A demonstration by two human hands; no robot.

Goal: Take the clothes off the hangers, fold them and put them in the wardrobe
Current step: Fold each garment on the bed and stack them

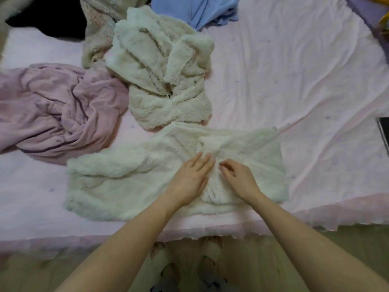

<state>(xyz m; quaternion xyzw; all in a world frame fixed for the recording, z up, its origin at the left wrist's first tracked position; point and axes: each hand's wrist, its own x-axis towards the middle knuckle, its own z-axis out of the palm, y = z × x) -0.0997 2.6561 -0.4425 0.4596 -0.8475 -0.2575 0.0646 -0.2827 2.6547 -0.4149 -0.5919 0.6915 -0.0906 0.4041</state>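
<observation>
Garment in work: a cream-white fluffy garment (130, 182), long-piled, spread flat near the front edge of the bed; its left part reaches out like a sleeve, and a fold of the same cloth crosses its middle.
My left hand (190, 178): flat on the middle of the garment, fingers straight and together, pressing the pile; grip wide, holding nothing.
My right hand (239, 179): just beside the left, apart from it; its fingertips (223, 168) are curled and pinch a ridge of the fluffy cloth.
Second fleece: a cream zip-up fleece jacket (162, 76) lies crumpled just beyond the garment, its zip (168, 94) partly shut; the two pieces touch at the near hem.
Other clothes: a mauve garment (52, 110) with dark piping bunched at left; a light blue garment (202, 9) at the far edge; a beige speckled cloth (99, 32) and a black cloth (50, 15) at far left.
Writing: no brand, label or lettering can be read.
Surface: a bed with a pale pink sheet (294, 81), creased, its scalloped edge hanging toward me.
Room: greenish floor (315, 260) below the bed edge; a dark flat object (384, 133) at the right margin, too cropped to tell.
</observation>
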